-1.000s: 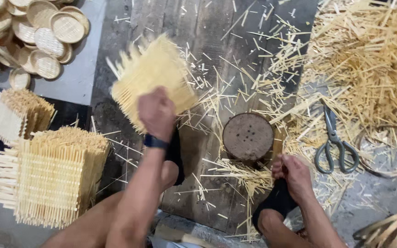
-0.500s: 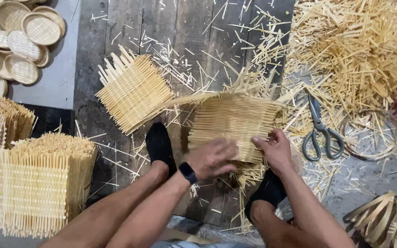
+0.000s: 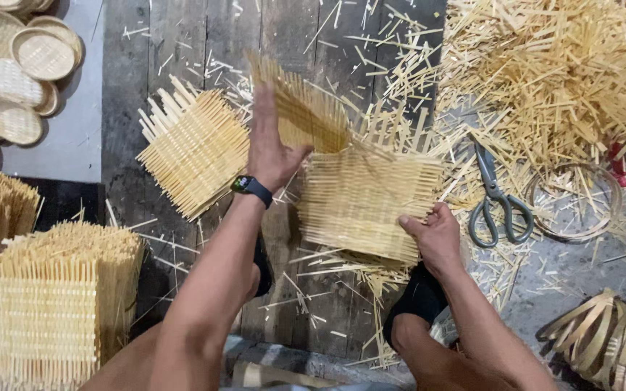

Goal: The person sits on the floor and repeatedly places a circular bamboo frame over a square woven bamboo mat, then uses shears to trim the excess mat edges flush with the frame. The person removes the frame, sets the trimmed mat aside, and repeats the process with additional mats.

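Observation:
My left hand (image 3: 269, 148), with a dark watch on the wrist, grips a woven bamboo mat (image 3: 306, 108) and holds it raised and blurred above the floor. My right hand (image 3: 432, 235) presses on the near right corner of a second woven mat (image 3: 367, 195), which lies flat in front of me. A third woven mat (image 3: 193, 152) lies on the dark wooden boards to the left of my left hand.
Scissors (image 3: 494, 195) lie right of the flat mat, beside a bamboo ring (image 3: 574, 203). A large heap of bamboo strips (image 3: 559, 72) fills the top right. Round woven trays (image 3: 16, 72) sit top left, stacked mats (image 3: 45, 304) bottom left, coiled bamboo bands (image 3: 610, 340) bottom right.
My left hand has left the flat mat and now lifts another mat up. My right hand stays on the flat mat. Earlier a round wooden block stood where that mat now lies.

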